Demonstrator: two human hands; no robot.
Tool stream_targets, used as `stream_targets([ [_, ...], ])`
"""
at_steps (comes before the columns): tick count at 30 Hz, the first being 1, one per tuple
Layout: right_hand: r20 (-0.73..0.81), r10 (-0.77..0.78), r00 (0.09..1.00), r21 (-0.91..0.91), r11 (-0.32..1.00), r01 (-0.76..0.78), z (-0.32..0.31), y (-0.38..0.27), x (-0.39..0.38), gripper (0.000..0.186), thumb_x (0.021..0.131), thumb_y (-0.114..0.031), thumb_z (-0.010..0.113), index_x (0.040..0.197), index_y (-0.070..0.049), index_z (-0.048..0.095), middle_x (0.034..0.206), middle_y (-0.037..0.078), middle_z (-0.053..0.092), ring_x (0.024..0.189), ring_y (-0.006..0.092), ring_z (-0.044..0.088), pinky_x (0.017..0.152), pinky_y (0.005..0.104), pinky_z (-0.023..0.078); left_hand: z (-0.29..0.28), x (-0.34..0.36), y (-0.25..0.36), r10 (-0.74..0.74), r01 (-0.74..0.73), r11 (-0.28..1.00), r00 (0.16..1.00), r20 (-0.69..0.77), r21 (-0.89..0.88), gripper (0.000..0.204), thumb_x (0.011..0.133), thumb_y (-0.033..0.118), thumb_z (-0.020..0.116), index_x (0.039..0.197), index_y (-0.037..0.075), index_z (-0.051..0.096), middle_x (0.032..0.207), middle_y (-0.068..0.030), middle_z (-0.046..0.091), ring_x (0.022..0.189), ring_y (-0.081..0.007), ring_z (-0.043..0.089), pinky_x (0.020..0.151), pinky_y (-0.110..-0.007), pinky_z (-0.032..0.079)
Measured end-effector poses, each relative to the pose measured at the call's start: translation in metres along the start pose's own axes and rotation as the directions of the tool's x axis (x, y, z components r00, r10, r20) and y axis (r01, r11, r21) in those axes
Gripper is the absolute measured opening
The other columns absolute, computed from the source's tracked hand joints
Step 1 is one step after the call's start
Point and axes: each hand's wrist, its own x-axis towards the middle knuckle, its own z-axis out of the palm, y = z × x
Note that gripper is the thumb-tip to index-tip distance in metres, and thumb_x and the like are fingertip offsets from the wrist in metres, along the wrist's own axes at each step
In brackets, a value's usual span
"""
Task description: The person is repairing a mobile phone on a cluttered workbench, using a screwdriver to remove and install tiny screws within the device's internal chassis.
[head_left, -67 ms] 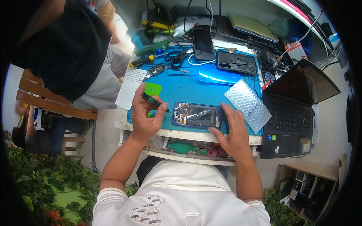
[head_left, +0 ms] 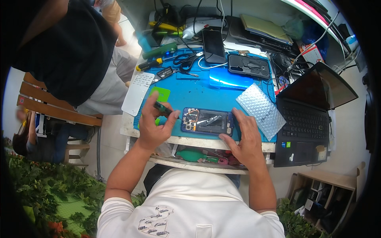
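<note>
An opened phone (head_left: 210, 121) lies on the blue work mat, its inner boards and a crumpled silvery strip showing. My right hand (head_left: 245, 133) grips its right end, thumb at the near corner and fingers along the far corner. In my closed left hand (head_left: 156, 126) is a slim screwdriver (head_left: 160, 107) with a dark green and black handle. Its thin tip reaches toward the phone's left edge; whether it touches, I cannot tell. Beside that hand lies a bright green card (head_left: 160, 94).
A silvery bubble-wrap pouch (head_left: 261, 112) and a laptop (head_left: 303, 129) are at the right. Scissors (head_left: 186, 61), a dark phone (head_left: 213, 46) and a black phone case (head_left: 249, 65) lie farther back. Below the tabletop, an open drawer (head_left: 194, 156) holds tools. Another person (head_left: 75, 55) is at the left.
My left hand has shifted slightly, its upper fingers lower and the screwdriver handle a little to the right. The right hand and the opened phone stay in place.
</note>
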Motion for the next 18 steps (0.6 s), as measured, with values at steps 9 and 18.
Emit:
stream_targets([
  [9, -0.002, 0.004, 1.000, 0.007, 1.000, -0.004, 0.000, 0.000, 0.000, 0.090, 0.089, -0.026, 0.097, 0.161, 0.007, 0.054, 0.147, 0.027, 0.068, 0.122, 0.0439, 0.064, 0.108, 0.0517, 0.054, -0.031, 0.053, 0.019, 0.134, -0.120, 0.991, 0.942, 0.308, -0.063, 0.060, 0.091, -0.001, 0.095, 0.139, 0.009, 0.061, 0.104, -0.0112, 0.081, 0.086, -0.0238, 0.082, 0.076, -0.035, 0.066],
  [18, -0.004, 0.001, 1.000, 0.001, 1.000, -0.001, 0.000, -0.001, 0.000, 0.089, 0.089, -0.026, 0.097, 0.161, 0.006, 0.055, 0.143, 0.026, 0.070, 0.122, 0.0438, 0.064, 0.106, 0.0512, 0.054, -0.062, 0.122, 0.065, -0.205, -0.089, 0.935, 0.657, 0.726, 0.344, 0.029, 0.095, 0.008, 0.085, 0.124, 0.012, 0.082, 0.103, -0.0098, 0.081, 0.090, -0.0297, 0.080, 0.078, -0.044, 0.063],
])
